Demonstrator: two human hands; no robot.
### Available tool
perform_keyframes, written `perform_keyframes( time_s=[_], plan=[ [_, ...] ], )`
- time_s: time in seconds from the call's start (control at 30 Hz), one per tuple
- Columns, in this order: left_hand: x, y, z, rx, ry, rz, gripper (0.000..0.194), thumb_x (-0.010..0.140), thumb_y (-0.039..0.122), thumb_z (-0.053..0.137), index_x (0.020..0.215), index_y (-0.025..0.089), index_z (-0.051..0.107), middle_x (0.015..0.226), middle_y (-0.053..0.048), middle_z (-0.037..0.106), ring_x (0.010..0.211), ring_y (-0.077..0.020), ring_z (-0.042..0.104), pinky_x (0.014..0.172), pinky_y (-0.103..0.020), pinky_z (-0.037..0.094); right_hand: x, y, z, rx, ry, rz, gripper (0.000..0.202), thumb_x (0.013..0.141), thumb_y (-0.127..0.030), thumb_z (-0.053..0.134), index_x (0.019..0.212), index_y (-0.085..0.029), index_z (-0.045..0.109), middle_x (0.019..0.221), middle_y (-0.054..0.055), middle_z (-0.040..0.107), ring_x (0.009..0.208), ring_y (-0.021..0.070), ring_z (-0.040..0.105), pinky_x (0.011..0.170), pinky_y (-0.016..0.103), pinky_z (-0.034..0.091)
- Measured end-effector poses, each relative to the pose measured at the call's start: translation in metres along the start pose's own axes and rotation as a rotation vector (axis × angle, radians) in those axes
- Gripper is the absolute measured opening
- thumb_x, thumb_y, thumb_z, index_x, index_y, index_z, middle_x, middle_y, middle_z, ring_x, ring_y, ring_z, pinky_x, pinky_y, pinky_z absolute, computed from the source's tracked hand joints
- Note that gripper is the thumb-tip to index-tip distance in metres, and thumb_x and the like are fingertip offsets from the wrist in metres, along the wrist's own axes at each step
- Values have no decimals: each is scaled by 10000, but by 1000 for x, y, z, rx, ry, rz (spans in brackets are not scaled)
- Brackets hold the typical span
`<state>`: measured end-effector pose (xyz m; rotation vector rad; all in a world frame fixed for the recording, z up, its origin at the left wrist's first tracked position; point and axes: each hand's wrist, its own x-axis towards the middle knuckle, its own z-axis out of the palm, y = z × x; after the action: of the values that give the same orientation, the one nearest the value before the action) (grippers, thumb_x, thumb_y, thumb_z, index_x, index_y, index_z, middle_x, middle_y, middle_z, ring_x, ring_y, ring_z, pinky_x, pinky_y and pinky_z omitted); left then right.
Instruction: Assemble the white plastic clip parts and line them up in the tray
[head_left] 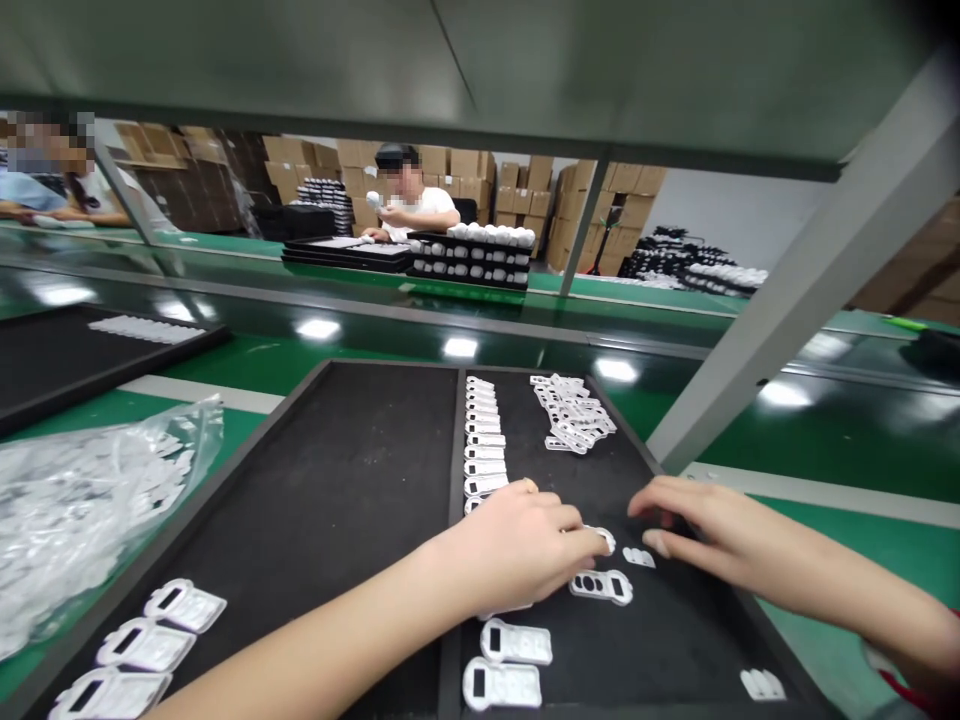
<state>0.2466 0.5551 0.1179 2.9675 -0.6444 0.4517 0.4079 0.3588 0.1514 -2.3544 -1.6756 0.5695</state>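
My left hand [529,545] reaches over the right half of a black divided tray [375,480]. Its fingers are closed on a white plastic faceplate [606,541], mostly hidden beneath them. Just in front lies another white faceplate [601,586] with round holes and a window. My right hand [697,520] hovers with thumb and fingers apart, beside a small white three-lobed button piece [639,557]. It holds nothing that I can see. A column of white faceplates [485,440] runs along the divider, partly covered by my left hand.
Loose white parts [574,412] are heaped at the tray's far right. Three faceplates [146,643] lie near left; another button piece [763,685] near right. A clear bag of white parts [90,510] is at left. A slanted metal post [810,270] rises at right. Co-workers sit across.
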Motion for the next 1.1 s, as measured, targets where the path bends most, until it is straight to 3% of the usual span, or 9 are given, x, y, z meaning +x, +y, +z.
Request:
perform_keyframes(
  time_s=[0.07,0.2,0.37,0.43,0.5,0.57,0.7,0.9,1.1],
  plan=[
    [0,4,1,-23,-50,24,196,920,374,592,1050,228,610,878,15,672,782,-177,622,669,-316,392,2,4,-2,-8,-53,-7,161,924,-321,502,1010,-273,628,1004,14,655,880,204,623,766,331,494],
    [3,11,8,-51,-116,-15,276,805,367,741,982,201,610,871,12,683,792,-181,647,665,-302,398,8,0,7,40,-83,-75,175,920,-229,475,1021,-267,613,989,5,647,871,187,612,759,309,463],
    [4,17,12,-104,-102,-48,432,774,601,683,910,199,601,801,20,682,701,-180,642,600,-306,391,8,1,11,105,-130,-42,216,932,-259,464,1099,-278,601,1035,11,654,927,190,599,806,311,445],
    [3,15,9,-103,-69,3,325,874,528,609,938,209,609,834,21,676,738,-164,630,603,-301,385,6,3,10,104,-133,-23,211,923,-264,476,1098,-278,592,1035,13,649,917,194,593,792,311,441],
    [2,10,3,-67,-41,44,147,953,333,550,1023,224,620,946,9,671,815,-150,608,650,-301,391,4,3,9,77,-135,-15,161,909,-241,476,1021,-261,590,976,12,643,860,191,584,745,307,431],
    [1,4,-2,-37,-34,83,163,958,207,527,1079,249,628,1068,8,656,886,-147,577,713,-309,391,4,2,10,52,-149,-2,104,898,-220,470,920,-239,569,890,5,628,777,180,565,680,298,412],
    [1,-4,-1,0,-40,150,173,952,153,535,1022,256,655,1124,28,650,975,-159,533,780,-323,368,4,-5,11,54,-170,21,79,898,-220,458,875,-233,534,819,-4,606,705,169,538,622,290,392],
    [1,-3,7,18,20,146,189,935,370,582,886,197,638,1159,-7,642,1038,-186,541,818,-343,363,9,-5,9,193,5,-85,200,968,-356,434,1047,-287,604,1036,0,654,910,181,599,806,304,434],
    [2,-5,2,18,-89,-9,361,806,539,688,877,191,625,883,2,683,750,-165,619,701,-329,378,13,-13,13,448,59,30,229,923,-458,524,951,-243,597,775,-21,665,730,159,609,677,267,448]
  ],
)
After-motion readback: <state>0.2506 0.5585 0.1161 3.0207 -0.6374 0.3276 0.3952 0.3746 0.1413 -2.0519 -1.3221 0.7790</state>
